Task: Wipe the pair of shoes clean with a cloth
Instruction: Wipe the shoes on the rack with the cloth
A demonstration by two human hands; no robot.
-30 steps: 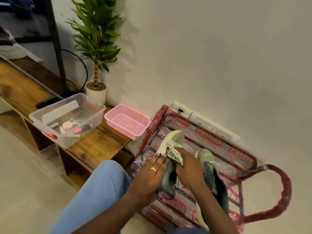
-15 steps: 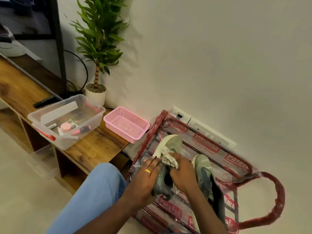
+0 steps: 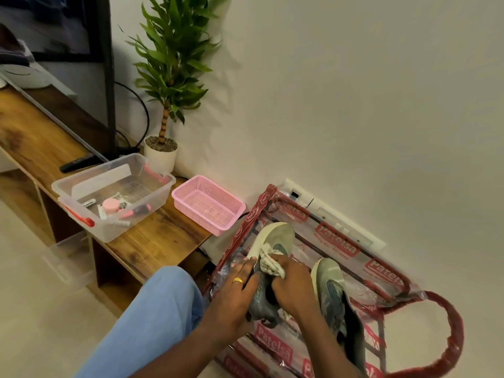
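I hold one grey-green shoe (image 3: pixel 276 240) with a cream sole, its toe pointing away from me. The crumpled pale cloth (image 3: pixel 268 264) lies on its upper. The second shoe (image 3: pixel 330 287) lies just beside it.

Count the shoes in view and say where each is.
2. One grey-green sneaker with a cream sole is held by the left hand while the right hand presses a crumpled white cloth on it; the second sneaker lies right of it on the plastic-wrapped red rack.
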